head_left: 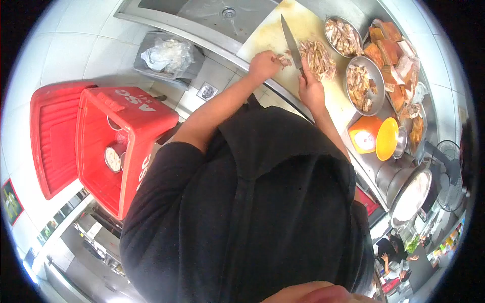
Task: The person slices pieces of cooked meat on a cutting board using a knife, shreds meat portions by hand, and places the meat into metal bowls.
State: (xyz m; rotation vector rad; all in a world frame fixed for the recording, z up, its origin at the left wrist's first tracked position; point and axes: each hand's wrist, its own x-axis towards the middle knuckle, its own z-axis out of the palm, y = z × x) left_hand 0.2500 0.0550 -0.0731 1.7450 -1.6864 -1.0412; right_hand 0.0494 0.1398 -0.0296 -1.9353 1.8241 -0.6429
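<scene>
My right hand (311, 91) is wrapped round the handle of a kitchen knife (290, 41), its long blade pointing away over the cutting board (262, 44). Left of the blade, my left hand (264, 65) has its fingers closed on a small piece of meat (284, 60) at the board's near edge. Just right of the knife lies a pile of sliced meat (318, 59) in strips. Two metal bowls beside the board hold more cut meat: one bowl (327, 31) farther off, the other bowl (380, 78) nearer.
Large browned slabs of meat (389, 50) fill the right side of the counter. Nearer stand an orange scale (365, 135), a yellow bowl (387, 139) and a big pot (412, 197). A sink (202, 15) is behind; an open red cooler (126, 101) stands left. Another person (394, 265) is at lower right.
</scene>
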